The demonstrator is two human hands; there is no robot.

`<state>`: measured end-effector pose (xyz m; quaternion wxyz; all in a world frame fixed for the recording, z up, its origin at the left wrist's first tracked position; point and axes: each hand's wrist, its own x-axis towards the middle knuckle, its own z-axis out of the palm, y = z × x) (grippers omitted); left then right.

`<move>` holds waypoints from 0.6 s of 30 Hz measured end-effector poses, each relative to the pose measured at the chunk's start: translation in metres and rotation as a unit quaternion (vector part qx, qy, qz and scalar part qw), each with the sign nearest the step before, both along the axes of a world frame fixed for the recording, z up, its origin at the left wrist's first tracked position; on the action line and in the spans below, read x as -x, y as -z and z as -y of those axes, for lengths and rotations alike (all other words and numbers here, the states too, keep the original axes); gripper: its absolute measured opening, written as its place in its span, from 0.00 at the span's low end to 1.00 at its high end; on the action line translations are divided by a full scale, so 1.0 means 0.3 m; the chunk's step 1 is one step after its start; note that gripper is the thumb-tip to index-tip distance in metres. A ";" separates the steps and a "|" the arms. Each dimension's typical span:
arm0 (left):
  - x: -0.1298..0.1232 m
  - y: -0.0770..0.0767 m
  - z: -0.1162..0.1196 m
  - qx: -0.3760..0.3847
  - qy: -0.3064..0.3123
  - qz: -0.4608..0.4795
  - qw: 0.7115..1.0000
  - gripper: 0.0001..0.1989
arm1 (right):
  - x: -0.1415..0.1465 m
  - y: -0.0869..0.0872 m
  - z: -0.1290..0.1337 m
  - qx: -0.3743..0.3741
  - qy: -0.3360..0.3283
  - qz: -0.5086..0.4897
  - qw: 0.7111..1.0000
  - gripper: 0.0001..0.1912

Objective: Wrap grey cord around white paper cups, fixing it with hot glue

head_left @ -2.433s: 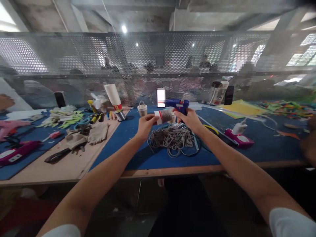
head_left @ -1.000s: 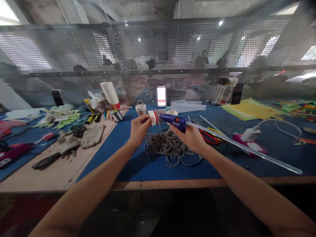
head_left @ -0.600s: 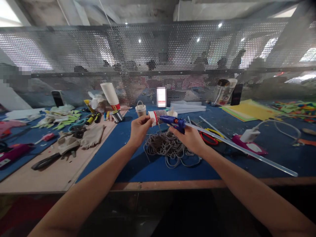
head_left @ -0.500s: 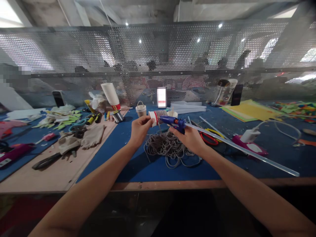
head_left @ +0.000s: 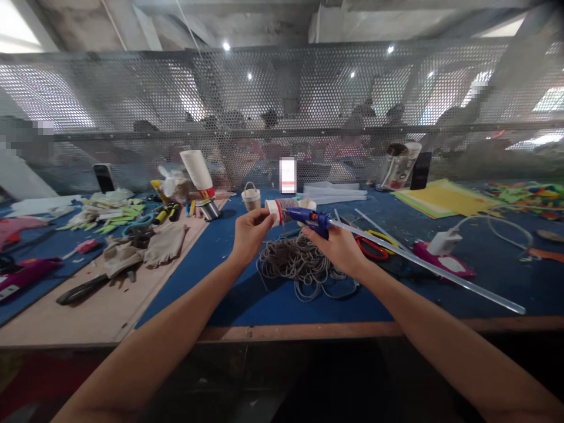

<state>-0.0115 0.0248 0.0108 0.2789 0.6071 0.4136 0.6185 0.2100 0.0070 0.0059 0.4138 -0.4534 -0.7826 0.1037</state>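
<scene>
Above the heap of gray cord (head_left: pixel 299 261), my left hand (head_left: pixel 250 236) pinches a paper cup (head_left: pixel 274 211) turned sideways, and my right hand (head_left: pixel 338 247) is wrapped around a blue glue gun (head_left: pixel 307 216), nozzle toward the cup. Behind stands a small handled cup (head_left: pixel 251 199), its inside hidden; farther left leans a stack of nested cups (head_left: pixel 195 169). The gun covers part of the held cup; whether its nozzle touches, I can't tell. That cup shows white, a red band, then wound cord (head_left: pixel 289 203).
</scene>
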 end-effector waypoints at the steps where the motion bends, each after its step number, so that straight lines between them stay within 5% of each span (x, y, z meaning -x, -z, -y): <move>1: 0.000 0.001 -0.001 -0.002 0.000 -0.001 1.000 0.08 | 0.000 0.000 0.000 0.000 -0.002 -0.001 1.000 0.24; 18: 0.007 0.014 -0.008 -0.013 0.003 -0.015 1.000 0.09 | -0.002 -0.014 0.002 0.000 0.011 0.013 1.000 0.26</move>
